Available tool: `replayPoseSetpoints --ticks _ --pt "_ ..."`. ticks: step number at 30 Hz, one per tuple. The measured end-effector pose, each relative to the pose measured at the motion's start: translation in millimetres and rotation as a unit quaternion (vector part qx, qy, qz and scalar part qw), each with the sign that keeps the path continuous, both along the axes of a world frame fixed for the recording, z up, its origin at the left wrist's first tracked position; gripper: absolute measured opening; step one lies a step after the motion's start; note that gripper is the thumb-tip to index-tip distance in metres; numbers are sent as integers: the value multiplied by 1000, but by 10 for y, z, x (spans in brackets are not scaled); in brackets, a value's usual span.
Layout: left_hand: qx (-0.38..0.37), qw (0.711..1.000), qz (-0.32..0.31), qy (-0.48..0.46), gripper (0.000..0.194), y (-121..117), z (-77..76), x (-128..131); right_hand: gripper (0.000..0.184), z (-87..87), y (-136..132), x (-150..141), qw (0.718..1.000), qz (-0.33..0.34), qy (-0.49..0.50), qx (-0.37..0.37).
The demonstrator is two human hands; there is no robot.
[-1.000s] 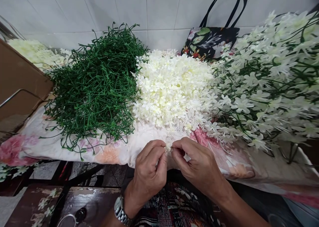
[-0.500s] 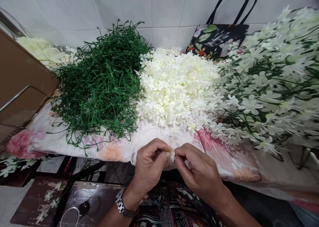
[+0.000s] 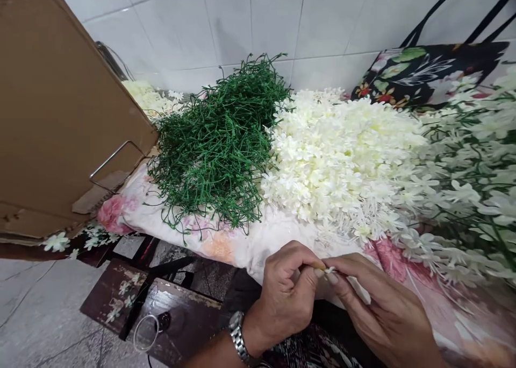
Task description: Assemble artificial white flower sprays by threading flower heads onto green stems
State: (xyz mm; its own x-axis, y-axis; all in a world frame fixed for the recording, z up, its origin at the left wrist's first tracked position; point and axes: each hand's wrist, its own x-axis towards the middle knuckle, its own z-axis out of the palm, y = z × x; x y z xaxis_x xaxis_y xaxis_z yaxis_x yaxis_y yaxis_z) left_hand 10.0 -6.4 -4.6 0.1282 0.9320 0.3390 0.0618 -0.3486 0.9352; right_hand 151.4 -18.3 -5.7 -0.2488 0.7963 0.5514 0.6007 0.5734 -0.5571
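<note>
My left hand [image 3: 288, 290], with a metal watch on its wrist, is closed in a pinch in front of my body. My right hand [image 3: 382, 303] meets it fingertip to fingertip, also pinching. Between them shows a small white artificial flower [image 3: 330, 270], mostly covered by the fingers. Just beyond my hands lies a heap of loose white artificial flowers [image 3: 334, 153] on a floral cloth [image 3: 278, 239]. Left of that heap is a tangled pile of green plastic stems [image 3: 221, 142].
Flowers on green stems [image 3: 463, 196] crowd the right side. A black floral bag [image 3: 427, 75] leans against the tiled wall. At the left stands a cardboard box [image 3: 68, 115] with a metal wire handle. Below the cloth's edge is a dark wooden stool [image 3: 189, 314].
The view has swung left, so the piles appear further right and more of the box shows. My hands stay together; the right fingers have shifted on the flower, which is more covered.
</note>
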Motion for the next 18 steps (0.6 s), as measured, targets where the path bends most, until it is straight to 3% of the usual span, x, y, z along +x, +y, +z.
replayPoseSetpoints --ticks 5,7,9,10,12,14,16,18 --pt "75 990 7 121 17 12 70 -119 8 7 65 28 998 -34 -32 37" --pt "155 967 69 192 23 45 134 -283 10 -7 98 58 995 -57 -52 66" --pt "267 914 168 256 31 111 204 -492 13 -36 120 89 993 -67 -63 74" --pt "287 883 215 304 34 157 236 -597 14 -54 126 101 993 -64 -66 70" --pt "296 808 289 420 35 263 290 -773 16 -87 128 115 994 -60 -68 62" --pt "288 753 293 513 33 370 319 -879 17 -107 123 114 994 -55 -70 61" --pt "282 728 292 552 27 452 321 -921 16 -112 118 106 994 -49 -72 61" --pt "295 723 304 546 24 495 307 -937 16 -113 115 102 995 -44 -72 58"
